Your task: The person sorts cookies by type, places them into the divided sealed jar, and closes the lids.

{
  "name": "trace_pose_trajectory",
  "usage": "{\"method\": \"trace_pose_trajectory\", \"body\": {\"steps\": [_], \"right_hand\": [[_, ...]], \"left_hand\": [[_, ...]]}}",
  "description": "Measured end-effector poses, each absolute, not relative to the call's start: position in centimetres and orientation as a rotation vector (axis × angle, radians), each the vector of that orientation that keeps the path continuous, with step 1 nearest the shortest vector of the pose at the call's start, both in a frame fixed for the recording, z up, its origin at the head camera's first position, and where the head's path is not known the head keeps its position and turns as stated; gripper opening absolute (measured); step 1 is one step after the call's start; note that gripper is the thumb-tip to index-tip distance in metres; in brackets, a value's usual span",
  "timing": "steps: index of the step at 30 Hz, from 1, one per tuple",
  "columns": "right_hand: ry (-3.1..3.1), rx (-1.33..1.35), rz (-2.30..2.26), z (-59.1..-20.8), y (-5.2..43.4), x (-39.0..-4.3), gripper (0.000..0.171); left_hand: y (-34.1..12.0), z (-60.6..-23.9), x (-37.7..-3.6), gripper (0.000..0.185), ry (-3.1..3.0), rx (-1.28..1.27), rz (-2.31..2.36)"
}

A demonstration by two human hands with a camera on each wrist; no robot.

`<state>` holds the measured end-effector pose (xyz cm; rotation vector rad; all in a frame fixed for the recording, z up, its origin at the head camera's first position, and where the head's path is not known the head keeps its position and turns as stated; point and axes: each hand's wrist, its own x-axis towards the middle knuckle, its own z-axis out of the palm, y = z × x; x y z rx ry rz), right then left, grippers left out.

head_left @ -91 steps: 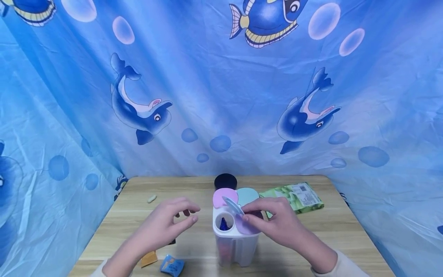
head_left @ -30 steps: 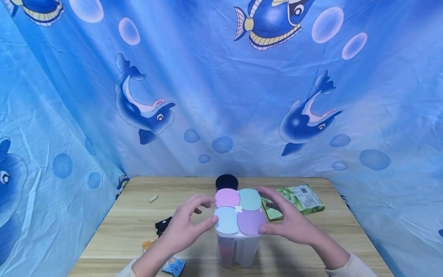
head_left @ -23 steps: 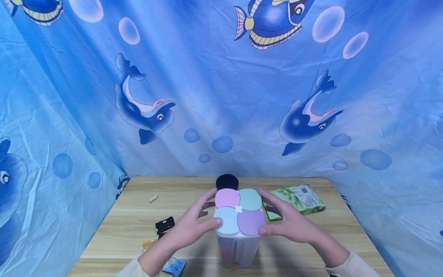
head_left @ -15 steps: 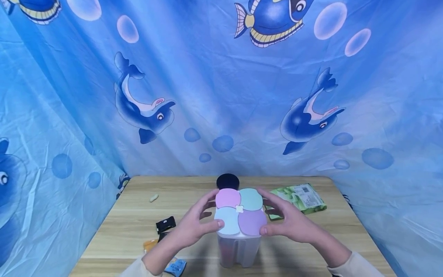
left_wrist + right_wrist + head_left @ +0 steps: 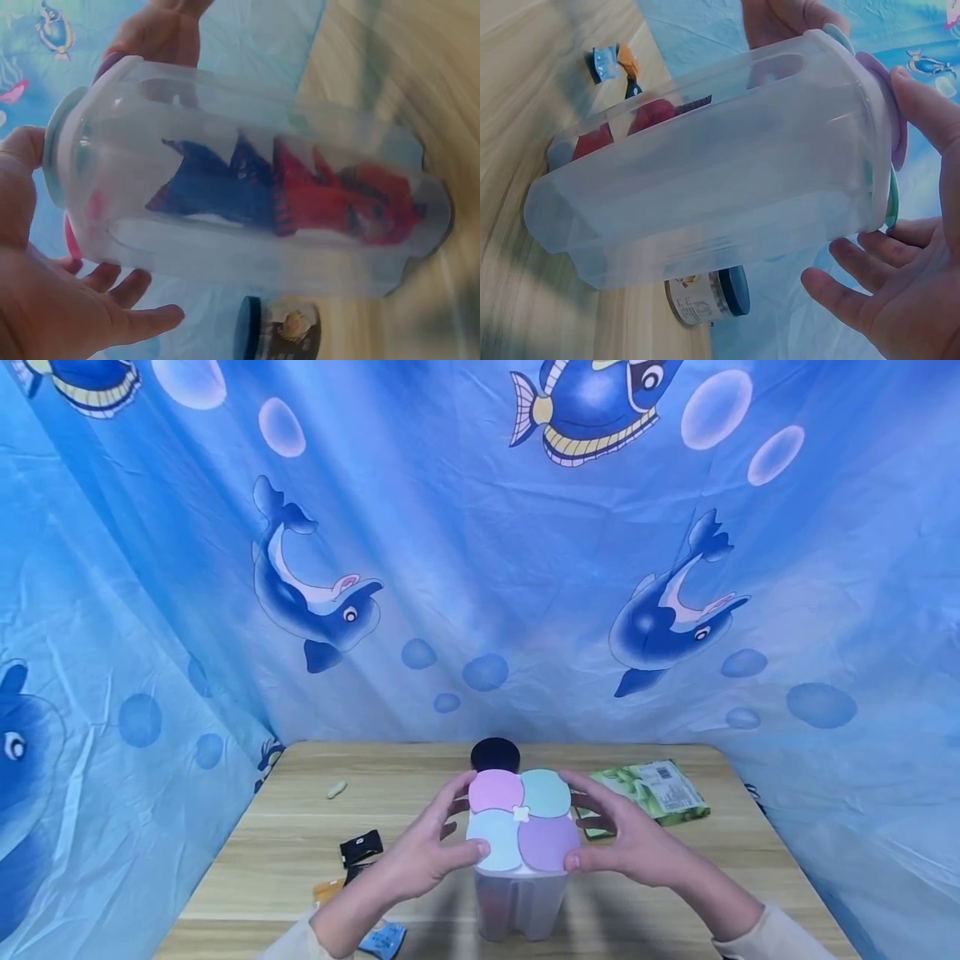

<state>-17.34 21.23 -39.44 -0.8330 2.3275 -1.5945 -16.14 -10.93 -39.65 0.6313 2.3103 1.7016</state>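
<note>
A tall translucent storage container (image 5: 517, 906) stands upright at the table's front middle. Four flap lids top it, all down: pink (image 5: 495, 792), green (image 5: 546, 793), light blue (image 5: 493, 839) and purple (image 5: 549, 843). My left hand (image 5: 427, 858) holds its upper left side, thumb on the light blue lid's edge and fingers along the side. On the opposite side my right hand (image 5: 633, 843) grips the top, thumb at the purple lid's edge. Through the wall in the left wrist view, blue and red wrapped packets (image 5: 217, 184) show stacked in one compartment.
Behind the container stands a black-lidded jar (image 5: 495, 755). A green printed bag (image 5: 652, 789) lies at the back right. Left of my left arm are black packets (image 5: 361, 847), an orange packet (image 5: 327, 890) and a blue packet (image 5: 384, 939). A small pale piece (image 5: 336, 789) lies farther back.
The light blue lid, earlier pinched and raised by my right hand, is now down over its opening. My left hand has moved right onto the container; my right has shifted to its right side.
</note>
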Motion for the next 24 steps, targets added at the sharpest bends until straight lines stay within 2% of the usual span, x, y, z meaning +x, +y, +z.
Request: {"method": "trace_pose_trajectory", "body": {"steps": [13, 20, 22, 24], "right_hand": [[2.264, -0.897, -1.598, -39.6, 21.9, -17.8, 0.083], [2.139, -0.782, -1.721, -40.7, 22.3, -18.6, 0.050], [2.094, -0.703, -1.768, -41.2, 22.2, -19.1, 0.052], [2.068, -0.610, -1.805, -41.7, 22.0, -19.7, 0.060]], "left_hand": [[-9.7, -40.1, -15.0, 0.089, 2.348, 0.538, 1.776], [-9.6, -41.4, -12.9, 0.065, 2.279, 0.422, 1.972], [-9.3, -42.0, -11.5, 0.058, 2.293, 0.353, 2.049], [-9.1, -42.5, -10.1, 0.054, 2.319, 0.316, 2.106]]}}
